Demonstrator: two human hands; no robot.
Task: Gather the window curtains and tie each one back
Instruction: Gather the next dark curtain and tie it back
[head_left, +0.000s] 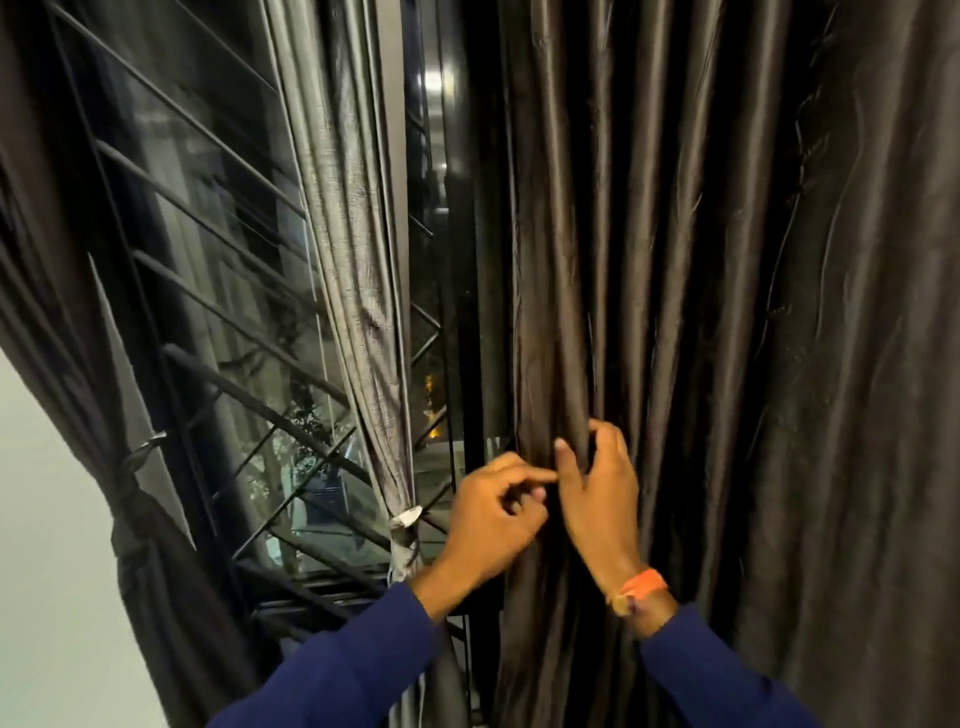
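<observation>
Nearest, the left hand (491, 525) curls half-closed at the leading edge of the dark brown curtain (675, 312), forefinger and thumb nipping toward a fold; whether cloth sits between them I cannot tell. The right hand (597, 493) pinches one pleat. The satin looks soft, light and slippery, best gathered by the pleats at this height. Beyond, the grey curtain (358, 312) and the far dark curtain (78, 364) hang already tied against the window grille (208, 260).

Hands (545, 499) before right curtain (727, 312)
</observation>
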